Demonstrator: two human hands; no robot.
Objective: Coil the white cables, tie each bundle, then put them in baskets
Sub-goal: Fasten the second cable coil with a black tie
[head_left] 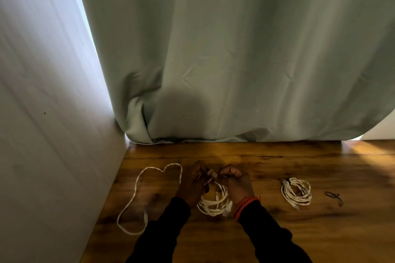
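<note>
Both hands are on the coiled white cable (214, 204) at the middle of the wooden table (277, 230), well in from its front edge. The coil lies flat as a rough ring, its loops stacked, and a connector end pokes out at the side nearest the front edge. One strand climbs from the coil toward the table's back edge and into the fingers. The left hand (193, 181) is curled with its fingertips pinching at that strand, and the right hand (235, 180) is curled the same way, thumb and fingers closed on it just beside the left. Something small and dark sits between the two sets of fingertips; what it is cannot be made out. An orange bracelet (245, 205) circles the right wrist, and both arms wear dark sleeves.

Toward the table's left edge lies a loose white cable (136, 194), uncoiled, sprawled in one long open loop whose long axis runs from the front edge up toward the back edge; the left forearm crosses its nearer end. Toward the right edge, well apart from the hands, rests a second coiled cable (296, 193), flat, with a dark tie at its far rim. Further right lies a small dark tie (333, 195). A pale green curtain (235, 60) hangs down to the back edge, and a white wall (42, 113) stands along the left edge.
</note>
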